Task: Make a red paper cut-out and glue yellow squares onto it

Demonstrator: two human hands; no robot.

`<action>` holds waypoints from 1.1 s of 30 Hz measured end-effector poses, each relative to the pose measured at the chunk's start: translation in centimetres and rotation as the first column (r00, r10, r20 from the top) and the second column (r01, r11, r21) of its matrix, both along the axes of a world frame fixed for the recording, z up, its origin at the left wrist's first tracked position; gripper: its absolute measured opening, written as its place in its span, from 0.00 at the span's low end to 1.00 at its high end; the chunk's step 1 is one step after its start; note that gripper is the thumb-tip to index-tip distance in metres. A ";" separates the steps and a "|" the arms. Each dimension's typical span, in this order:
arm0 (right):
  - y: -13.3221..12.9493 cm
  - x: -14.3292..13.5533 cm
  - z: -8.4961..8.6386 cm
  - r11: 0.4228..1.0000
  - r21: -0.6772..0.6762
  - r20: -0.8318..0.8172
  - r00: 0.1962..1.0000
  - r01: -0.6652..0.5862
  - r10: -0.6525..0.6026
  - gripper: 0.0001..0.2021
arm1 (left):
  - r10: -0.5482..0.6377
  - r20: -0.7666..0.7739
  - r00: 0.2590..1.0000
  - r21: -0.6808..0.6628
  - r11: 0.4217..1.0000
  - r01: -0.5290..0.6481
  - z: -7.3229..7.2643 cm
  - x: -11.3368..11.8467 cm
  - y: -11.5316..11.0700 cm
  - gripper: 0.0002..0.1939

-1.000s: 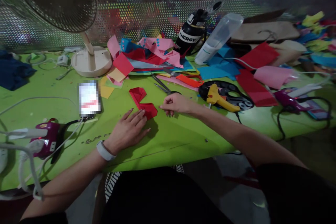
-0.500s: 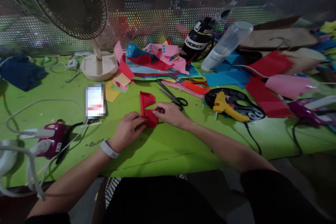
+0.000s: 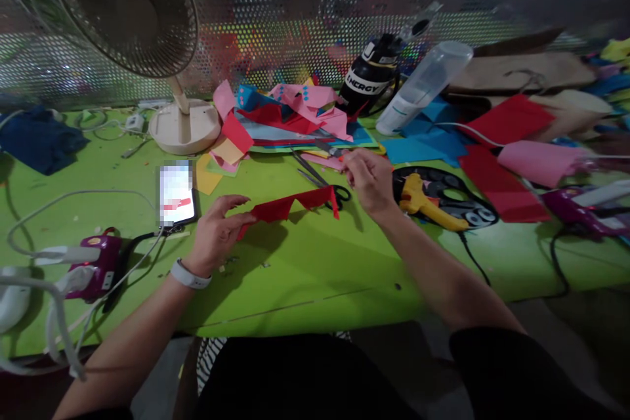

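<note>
A red strip of paper with a jagged, notched lower edge stretches over the table, its right end folded down. Thumb and fingers of my left hand pinch its left end. To the right of the strip, my right hand is closed around the orange handle of a pair of scissors, mostly hidden by the fingers; the grey blades stick out to the left. Black-handled scissors lie behind the strip's right end, partly covered by it.
Coloured paper is piled at the back, near a fan and a black bottle. A yellow glue gun rests on a black palette at right. A phone and a purple power adapter with cables lie left.
The red paper has opened out from a folded piece into a long strip, lifted by my left hand. My right hand has let go of it and moved right to the orange-handled scissors.
</note>
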State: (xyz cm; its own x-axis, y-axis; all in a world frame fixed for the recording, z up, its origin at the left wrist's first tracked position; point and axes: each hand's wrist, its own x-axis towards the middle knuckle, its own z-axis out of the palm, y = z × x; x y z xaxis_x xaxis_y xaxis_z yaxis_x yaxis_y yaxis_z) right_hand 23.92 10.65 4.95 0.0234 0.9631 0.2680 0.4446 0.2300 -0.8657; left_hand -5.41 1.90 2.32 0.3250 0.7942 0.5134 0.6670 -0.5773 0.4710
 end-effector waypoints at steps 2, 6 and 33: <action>0.2 0.0 0.3 0.988 -0.075 0.094 0.986 -0.132 0.139 0.17 | -0.018 -0.001 1.000 0.008 1.000 0.018 -0.3 -0.4 0.3 0.10; -0.3 -0.3 1.1 0.835 -0.276 0.265 0.798 -0.476 0.542 0.18 | -0.046 -0.097 0.994 0.029 0.998 0.049 -0.2 -1.0 0.9 0.10; -6.9 -5.8 -1.7 0.851 -0.358 0.001 0.912 -0.384 0.411 0.28 | -0.155 -0.116 0.981 0.145 0.974 0.171 0.3 3.7 -2.6 0.14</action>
State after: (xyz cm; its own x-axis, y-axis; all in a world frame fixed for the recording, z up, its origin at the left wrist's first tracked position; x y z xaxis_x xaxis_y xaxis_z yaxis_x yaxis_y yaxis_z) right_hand 18.14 3.74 3.27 -0.3877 0.9169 -0.0950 0.4452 0.0960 -0.8903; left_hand -1.69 -0.74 2.66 0.5013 0.6403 0.5820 0.5980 -0.7425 0.3019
